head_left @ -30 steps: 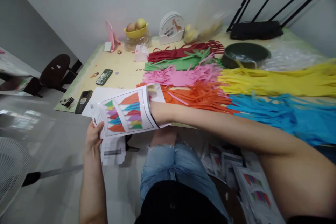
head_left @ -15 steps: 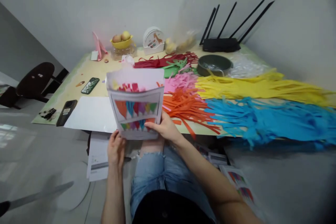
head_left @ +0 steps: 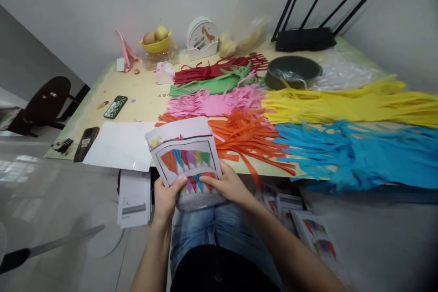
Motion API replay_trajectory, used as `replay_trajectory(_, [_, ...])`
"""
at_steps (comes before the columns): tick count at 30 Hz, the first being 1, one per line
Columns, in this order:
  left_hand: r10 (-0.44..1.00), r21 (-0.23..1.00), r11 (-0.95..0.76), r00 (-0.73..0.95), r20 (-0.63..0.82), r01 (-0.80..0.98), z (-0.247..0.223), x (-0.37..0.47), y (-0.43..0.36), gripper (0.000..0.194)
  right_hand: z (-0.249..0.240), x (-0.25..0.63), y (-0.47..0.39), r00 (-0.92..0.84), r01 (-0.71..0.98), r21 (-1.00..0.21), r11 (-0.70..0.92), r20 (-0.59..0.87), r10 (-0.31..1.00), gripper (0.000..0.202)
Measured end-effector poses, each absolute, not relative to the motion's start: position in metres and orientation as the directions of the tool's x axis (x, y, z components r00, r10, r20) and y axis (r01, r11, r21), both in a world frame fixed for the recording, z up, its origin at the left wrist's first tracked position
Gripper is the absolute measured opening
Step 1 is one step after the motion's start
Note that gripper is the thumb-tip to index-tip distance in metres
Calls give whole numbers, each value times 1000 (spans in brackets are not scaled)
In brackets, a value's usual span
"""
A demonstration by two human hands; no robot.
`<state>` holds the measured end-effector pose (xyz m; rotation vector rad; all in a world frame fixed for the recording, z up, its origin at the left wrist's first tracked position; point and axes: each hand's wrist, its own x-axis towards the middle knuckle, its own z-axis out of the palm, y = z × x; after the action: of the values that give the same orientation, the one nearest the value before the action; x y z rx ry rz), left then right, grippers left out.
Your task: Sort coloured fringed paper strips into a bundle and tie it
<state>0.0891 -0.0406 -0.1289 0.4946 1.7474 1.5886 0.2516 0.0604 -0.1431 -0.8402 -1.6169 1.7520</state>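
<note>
Both hands hold a clear plastic packet (head_left: 186, 150) above my lap, at the table's front edge. Its printed card pictures two rows of coloured bunting, and the top looks folded or gaping. My left hand (head_left: 166, 198) grips the lower left corner, thumb on the front. Closed on the right side is my right hand (head_left: 232, 185), its thumb across the lower picture. Behind the packet lie fringed strips: orange (head_left: 239, 134), pink (head_left: 219, 100), green (head_left: 212, 83) and red (head_left: 212, 70). Yellow (head_left: 342, 105) and blue (head_left: 359, 155) fringed strips spread to the right.
A white sheet (head_left: 119, 146) and two phone-like objects, one a dark phone (head_left: 86, 143), lie at left. At the back stand a yellow bowl (head_left: 157, 46), a green bowl (head_left: 292, 73) and a black router (head_left: 305, 40). More packets (head_left: 318, 237) lie below at right.
The packet has come down closer to my lap, and its top gapes less. My left hand has moved from under its corner to a thumb-on-front grip. The view has shifted slightly.
</note>
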Motion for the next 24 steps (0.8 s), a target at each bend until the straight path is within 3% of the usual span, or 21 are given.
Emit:
replay_trajectory(2, [708,964,229,-657,-260,-135,-128,88,-43,43,-143,262,71,-649,0,-997,-83,-63,758,57])
replay_trajectory(4, [730,945,322,-623,-282,-50,-125,86,-48,42,-129,277,89,-656,-30,-1000,5,23,754,64])
replay_trajectory(7, [786,899,420,-546,-291,125,-119,83,-54,40,-82,289,117,-512,-23,-931,364,324,796,58])
replay_trajectory(8, [806,886,430,-516,-291,171,-117,83,-55,40,-63,288,125,-535,37,-871,489,396,746,48])
replay_trajectory(10, [837,869,436,-460,-296,233,-114,83,-57,39,-29,279,136,-734,44,-787,616,393,554,33])
replay_trajectory(13, [855,855,441,-416,-309,272,-110,86,-58,37,-3,257,143,-930,-9,-792,610,231,286,23])
replay_trajectory(15, [853,850,451,-411,-321,272,-108,88,-58,36,-4,245,143,-932,-6,-836,548,203,301,16])
replay_trajectory(19, [835,854,477,-409,-368,206,-110,90,-57,39,-25,239,136,-809,-137,-842,522,400,432,7])
replay_trajectory(22, [826,858,495,-383,-414,140,-116,89,-59,40,-37,245,132,-712,-193,-667,720,600,364,15])
replay_trajectory(24, [821,869,486,-391,-417,92,-121,89,-62,42,-38,251,134,-734,-90,-553,828,599,320,19])
